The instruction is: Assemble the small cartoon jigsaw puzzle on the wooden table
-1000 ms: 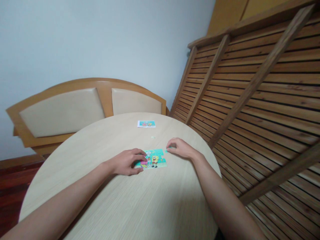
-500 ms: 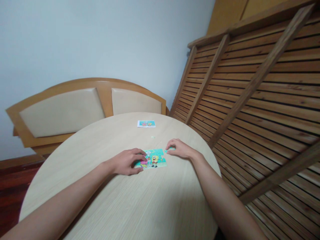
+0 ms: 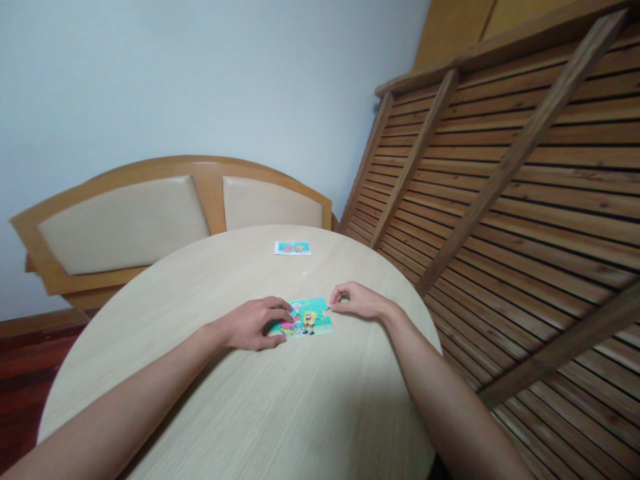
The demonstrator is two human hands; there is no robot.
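Note:
A cartoon jigsaw puzzle (image 3: 311,323) lies flat on the round table, turquoise with a yellow square figure and other characters. My left hand (image 3: 260,323) rests on its left part with fingers apart, covering some of the pink figure. At the puzzle's right edge, my right hand (image 3: 356,300) pinches a small jigsaw piece (image 3: 329,307), mostly hidden by the fingertips. A gap in the picture shows beside that piece. Whether the piece touches the puzzle, I cannot tell.
Farther back on the pale wooden table (image 3: 280,407) lies a picture card (image 3: 293,248) with a similar cartoon. A tiny pale green piece (image 3: 305,274) sits between card and puzzle. Beyond stand a padded headboard (image 3: 215,200) and, to the right, a slatted wooden panel (image 3: 500,200).
My right hand has shifted slightly left, bringing the jigsaw piece to the puzzle's right edge and turning it. My left hand has stayed in place.

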